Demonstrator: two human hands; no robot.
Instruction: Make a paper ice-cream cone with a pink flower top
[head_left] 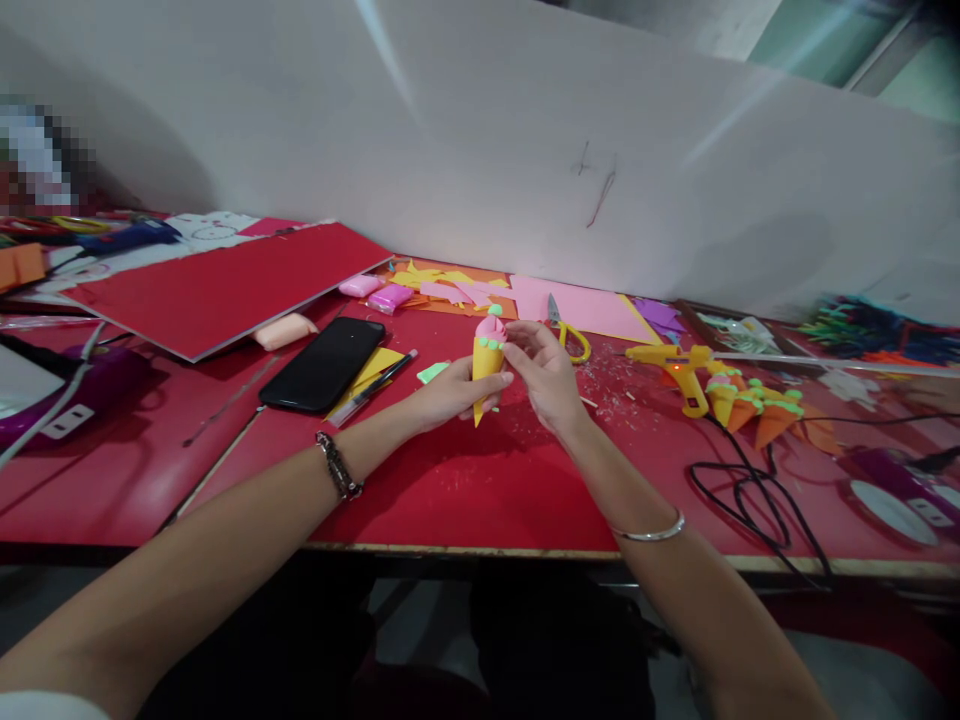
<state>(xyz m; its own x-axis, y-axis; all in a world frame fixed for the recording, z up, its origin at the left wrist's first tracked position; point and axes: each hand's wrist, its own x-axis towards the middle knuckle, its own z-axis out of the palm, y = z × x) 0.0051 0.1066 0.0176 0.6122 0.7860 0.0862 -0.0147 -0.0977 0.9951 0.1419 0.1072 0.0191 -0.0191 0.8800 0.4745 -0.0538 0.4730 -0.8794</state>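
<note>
My left hand (454, 393) grips a craft ice cream cone (486, 375) upright, fingers and thumb wrapped round its yellow body. The cone is topped with a pink swirl, a ring of small green balls at the rim and one green ball at the tip. With bent fingers, my right hand (546, 375) pinches at the right side of the pink top; anything small between thumb and forefinger is hidden. A green piece (433, 372) lies just behind my left wrist. Yellow-handled scissors (574, 340) rest behind my right hand.
A yellow glue gun (679, 372) stands on the right, with several finished cones (754, 408) beside it and its black cable (750, 495) looped nearby. On the left lie a black phone (326, 363), a pen (375, 388) and a red board (240, 285). Paper scraps (450, 285) lie at the back.
</note>
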